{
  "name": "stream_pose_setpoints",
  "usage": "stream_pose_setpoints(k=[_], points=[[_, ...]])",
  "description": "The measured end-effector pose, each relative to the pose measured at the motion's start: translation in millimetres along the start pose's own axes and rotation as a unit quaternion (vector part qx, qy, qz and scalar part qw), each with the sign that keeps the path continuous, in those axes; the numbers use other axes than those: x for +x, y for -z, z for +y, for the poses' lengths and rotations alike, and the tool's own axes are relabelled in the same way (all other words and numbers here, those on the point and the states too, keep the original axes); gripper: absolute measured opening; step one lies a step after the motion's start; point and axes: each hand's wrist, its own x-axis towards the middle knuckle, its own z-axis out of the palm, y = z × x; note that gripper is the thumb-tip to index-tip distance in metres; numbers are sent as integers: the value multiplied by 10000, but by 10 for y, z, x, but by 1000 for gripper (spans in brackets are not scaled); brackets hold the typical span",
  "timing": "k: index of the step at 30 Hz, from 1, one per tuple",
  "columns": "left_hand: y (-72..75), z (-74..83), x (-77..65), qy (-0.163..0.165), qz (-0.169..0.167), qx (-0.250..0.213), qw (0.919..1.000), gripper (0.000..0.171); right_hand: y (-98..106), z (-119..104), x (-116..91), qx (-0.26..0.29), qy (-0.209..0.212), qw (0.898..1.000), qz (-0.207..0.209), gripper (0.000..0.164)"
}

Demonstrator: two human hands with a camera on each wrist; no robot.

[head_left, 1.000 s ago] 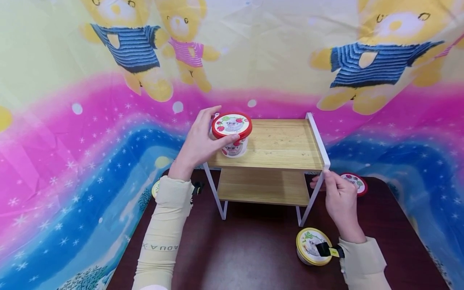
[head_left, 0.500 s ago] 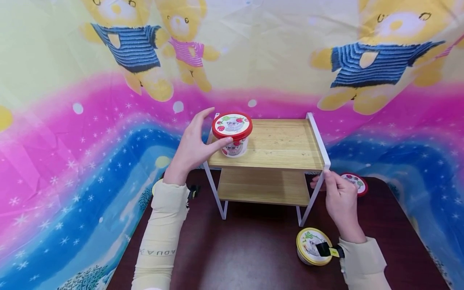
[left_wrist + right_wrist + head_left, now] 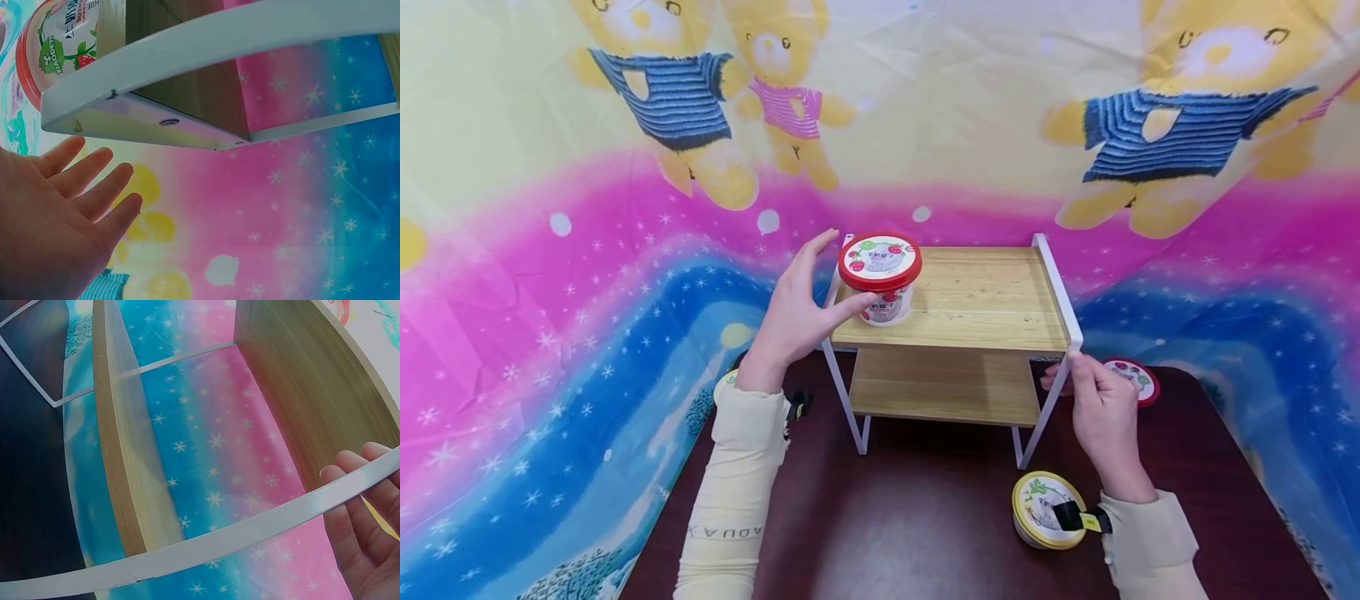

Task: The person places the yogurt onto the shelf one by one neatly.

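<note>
On the upper board of a two-tier wooden shelf with a white metal frame stands a paper tub with a red lid, at the left end. My left hand is beside that tub, fingers spread and thumb pointing across its front. The left wrist view has the same hand with its fingers extended and apart, next to the white frame, and part of the tub above. At the shelf's right side my right hand grips the upright; in the right wrist view its fingers bend round the white bar.
A yellow-lidded tub sits on the dark table, partly covered by the right wrist's strap. Behind the right hand lies another red-lidded tub. A yellow lid peeks out behind the left wrist. Printed cloth hangs around the table.
My left hand has loosened and drawn slightly left from the red-lidded tub, its thumb sliding back and a little lower. The tub stays put, and my right hand keeps its grip on the frame.
</note>
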Motion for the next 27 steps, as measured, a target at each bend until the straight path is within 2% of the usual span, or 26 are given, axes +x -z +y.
stream_pose_setpoints(k=[6, 9, 15, 22, 27], points=[[16, -38, -70, 342, 44, 43, 9994, 96, -7, 1, 0, -3, -7, 10000, 1, 35], [22, -53, -93, 390, 63, 64, 9992, 96, -7, 5, 2, 3, -10, 10000, 9, 34], [18, -96, -133, 383, 110, 54, 9992, 95, -9, 12, 4, 14, 1, 10000, 3, 34], [16, -191, -183, 196, 147, -39, 9997, 95, -9, 12, 5, 23, 46, 10000, 37, 34], [24, -251, -229, 256, 229, -124, 9993, 93, -7, 5, 9, 45, 33, 10000, 34, 34]])
